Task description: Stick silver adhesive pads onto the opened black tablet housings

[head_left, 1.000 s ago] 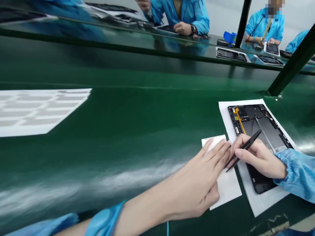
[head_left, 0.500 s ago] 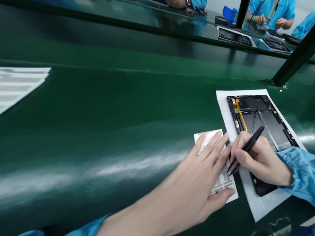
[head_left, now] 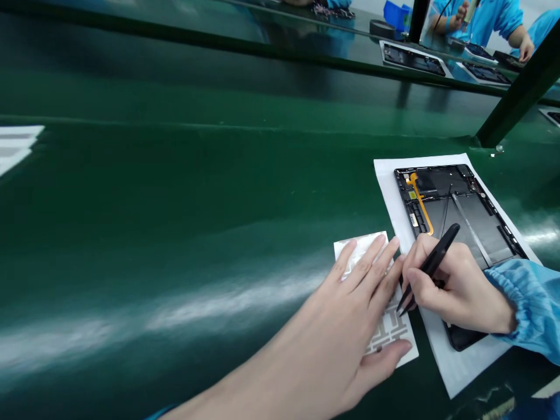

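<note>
The right hand (head_left: 455, 297) is grasping black tweezers (head_left: 433, 262), tips lowering to the label sheet (head_left: 387, 332) that the open left hand (head_left: 345, 315) is pinning on the counter (head_left: 175, 204) beside the tablet frame (head_left: 464, 216), with a clean label lift seemingly called for.

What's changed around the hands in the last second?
The left hand has spread wider on the white sheet, showing its printed pattern beside the thumb. The black tweezers in the right hand now stand steeper. The right hand keeps its hold, and the tablet housing stays on its paper.

White glare streaking green mat (head_left: 175, 186)
</note>
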`<state>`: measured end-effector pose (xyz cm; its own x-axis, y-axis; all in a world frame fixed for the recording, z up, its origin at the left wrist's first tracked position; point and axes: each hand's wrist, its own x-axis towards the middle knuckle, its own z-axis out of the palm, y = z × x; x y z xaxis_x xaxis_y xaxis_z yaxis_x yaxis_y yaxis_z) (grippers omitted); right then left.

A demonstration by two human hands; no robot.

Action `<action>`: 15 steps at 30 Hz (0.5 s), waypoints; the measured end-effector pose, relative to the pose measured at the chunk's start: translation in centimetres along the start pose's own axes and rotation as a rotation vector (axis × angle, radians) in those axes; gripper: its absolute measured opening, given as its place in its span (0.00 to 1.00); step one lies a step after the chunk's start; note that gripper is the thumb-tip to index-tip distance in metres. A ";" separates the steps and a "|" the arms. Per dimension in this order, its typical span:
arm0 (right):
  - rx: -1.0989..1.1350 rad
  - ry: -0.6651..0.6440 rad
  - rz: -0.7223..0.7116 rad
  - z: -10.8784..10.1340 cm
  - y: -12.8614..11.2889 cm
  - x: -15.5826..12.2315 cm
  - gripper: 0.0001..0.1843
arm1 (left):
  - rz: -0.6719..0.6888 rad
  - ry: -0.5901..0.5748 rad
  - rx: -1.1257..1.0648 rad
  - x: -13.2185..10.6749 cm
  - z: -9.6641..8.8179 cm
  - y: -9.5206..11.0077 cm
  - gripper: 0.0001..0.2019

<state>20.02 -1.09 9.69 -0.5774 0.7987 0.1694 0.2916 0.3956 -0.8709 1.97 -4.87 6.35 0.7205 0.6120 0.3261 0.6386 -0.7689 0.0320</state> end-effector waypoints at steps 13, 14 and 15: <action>-0.026 -0.050 -0.004 -0.2 -0.1 0.2 0.08 | -0.022 0.001 -0.027 -0.1 0.0 0.1 0.35; -0.045 -0.057 -0.037 -0.3 -0.1 0.2 0.08 | -0.022 0.001 -0.029 -0.1 -0.1 0.1 0.35; -0.066 -0.065 -0.069 -0.4 -0.1 0.2 0.09 | -0.022 -0.001 -0.035 -0.1 -0.1 0.1 0.35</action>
<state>20.16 -0.78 9.97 -0.6453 0.7383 0.1963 0.2976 0.4796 -0.8254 1.95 -5.02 6.41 0.7067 0.6290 0.3238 0.6446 -0.7612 0.0718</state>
